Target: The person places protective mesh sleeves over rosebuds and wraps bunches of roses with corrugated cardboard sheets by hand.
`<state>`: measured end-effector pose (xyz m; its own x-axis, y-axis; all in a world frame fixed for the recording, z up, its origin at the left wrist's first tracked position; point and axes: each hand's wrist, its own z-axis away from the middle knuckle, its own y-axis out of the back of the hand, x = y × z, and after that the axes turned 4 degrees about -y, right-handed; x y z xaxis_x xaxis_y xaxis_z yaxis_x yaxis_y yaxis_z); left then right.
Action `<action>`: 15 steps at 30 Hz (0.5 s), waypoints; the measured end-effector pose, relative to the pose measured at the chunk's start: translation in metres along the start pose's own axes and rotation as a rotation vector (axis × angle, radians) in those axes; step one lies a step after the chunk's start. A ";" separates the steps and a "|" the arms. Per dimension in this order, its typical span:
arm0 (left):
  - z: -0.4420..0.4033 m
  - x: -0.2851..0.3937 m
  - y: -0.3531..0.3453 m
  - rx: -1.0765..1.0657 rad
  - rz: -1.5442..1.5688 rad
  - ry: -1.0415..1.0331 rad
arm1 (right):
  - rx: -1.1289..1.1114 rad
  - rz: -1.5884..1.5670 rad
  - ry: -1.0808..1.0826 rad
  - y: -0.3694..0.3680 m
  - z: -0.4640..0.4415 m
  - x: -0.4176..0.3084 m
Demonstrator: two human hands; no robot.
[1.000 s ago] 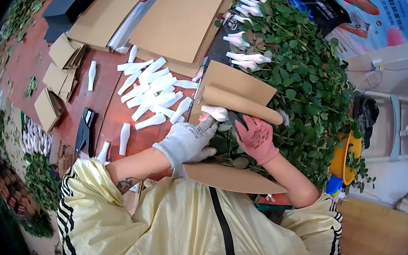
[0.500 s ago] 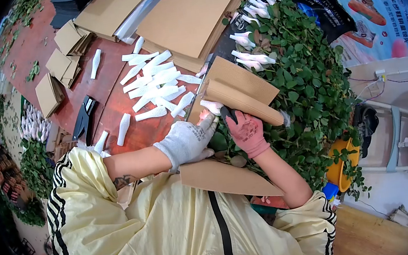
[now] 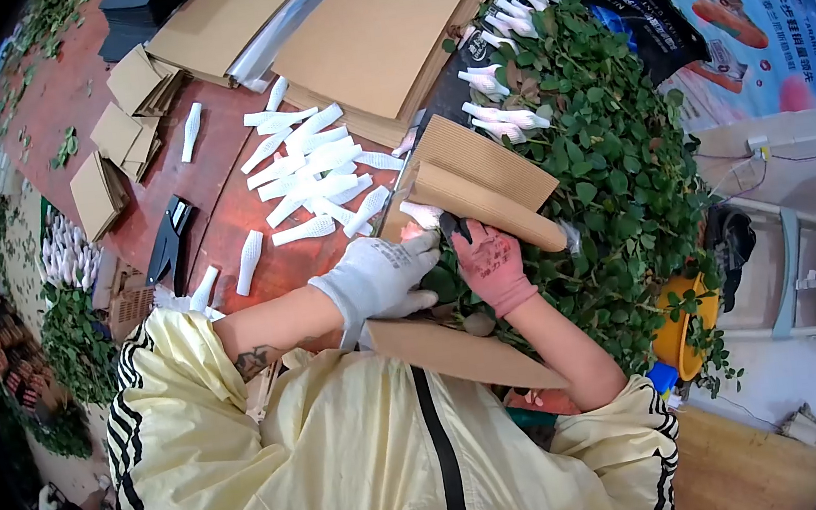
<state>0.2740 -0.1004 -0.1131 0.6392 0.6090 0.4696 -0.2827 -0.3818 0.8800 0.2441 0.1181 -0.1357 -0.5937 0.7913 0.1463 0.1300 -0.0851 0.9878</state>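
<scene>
My left hand [image 3: 382, 276], in a pale grey glove, has its fingers closed round a pinkish rose bud [image 3: 412, 231], partly hidden by them. Beside it my right hand [image 3: 491, 262], in a red glove with dark fingertips, pinches at a rose in a white foam net sleeve [image 3: 421, 214]. The stems below are hidden by the hands and leaves. Just beyond the hands lies corrugated cardboard [image 3: 487, 152] with a rolled front edge. A brown cardboard sheet [image 3: 459, 352] stands between my body and the hands. White net sleeves [image 3: 322, 159] are piled to the left.
A black stapler [image 3: 170, 244] lies left on the red table [image 3: 212, 217]. Small cardboard pieces [image 3: 125, 136] and large cardboard sheets [image 3: 383, 31] are at the back. Leafy stems with netted roses [image 3: 610, 171] spread to the right, near a yellow basin [image 3: 688, 329] and a chair [image 3: 791, 262].
Both hands stay almost in place at the netted rose. My left forearm and sleeve have shifted slightly to the right.
</scene>
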 end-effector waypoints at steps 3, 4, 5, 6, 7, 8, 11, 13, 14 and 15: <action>-0.007 -0.021 0.015 0.120 0.300 0.237 | -0.051 -0.029 -0.062 -0.001 0.002 -0.001; -0.009 -0.028 0.025 0.066 0.628 0.544 | -0.050 -0.033 -0.076 -0.002 0.002 -0.002; -0.006 -0.047 0.000 0.198 0.687 0.529 | -0.048 -0.037 -0.076 -0.004 0.004 -0.001; -0.010 -0.049 -0.004 0.198 0.685 0.534 | -0.022 -0.027 -0.068 -0.006 0.006 -0.001; -0.014 -0.051 -0.008 0.177 0.634 0.546 | 0.005 -0.019 -0.057 -0.007 0.005 0.000; -0.018 -0.053 -0.012 0.157 0.583 0.558 | 0.007 -0.026 -0.050 -0.008 0.004 0.000; -0.033 -0.050 0.001 0.079 0.607 0.637 | 0.021 0.034 -0.008 -0.009 0.002 0.002; -0.035 -0.052 -0.004 0.042 0.668 0.674 | 0.004 -0.095 -0.132 -0.015 0.003 0.000; -0.035 -0.056 -0.015 0.047 0.619 0.692 | 0.005 -0.099 -0.128 -0.015 0.004 0.001; -0.036 -0.057 -0.016 0.051 0.569 0.708 | 0.014 -0.049 -0.061 -0.006 0.003 0.002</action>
<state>0.2165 -0.1045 -0.1519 -0.1811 0.5971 0.7815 -0.3781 -0.7758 0.5051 0.2443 0.1216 -0.1413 -0.5505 0.8295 0.0939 0.1131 -0.0374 0.9929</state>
